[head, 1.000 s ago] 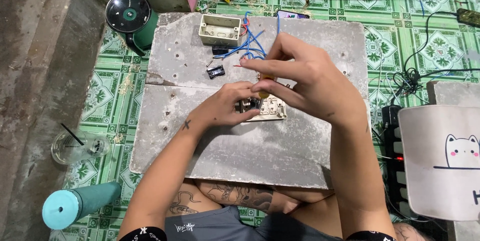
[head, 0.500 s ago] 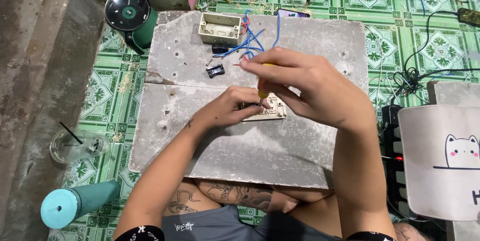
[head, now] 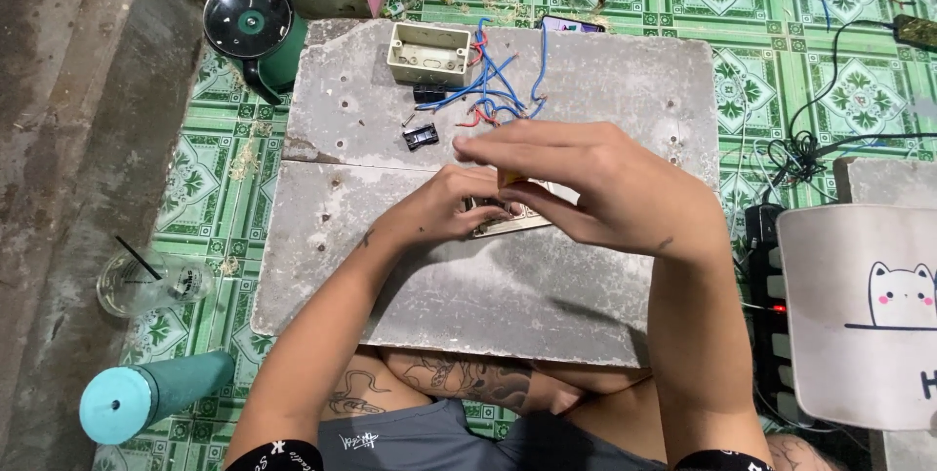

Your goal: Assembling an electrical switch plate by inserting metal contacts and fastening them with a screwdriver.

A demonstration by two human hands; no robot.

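I see green patterned floor tiles [head: 830, 100] around one grey stone tabletop [head: 390, 256], made of two slabs; its near edge and left half lie bare, giving room to move; one cream junction box [head: 427, 51] sits by the far edge with a bunch of blue and red wires [head: 498, 90]; my left hand [head: 444, 207] presses one switch plate [head: 512, 222] down mid-tabletop, fingers curled on it; my right hand [head: 586, 183] pinches one yellow-handled screwdriver [head: 509, 178] over it; one small black part [head: 421, 136] lies apart.
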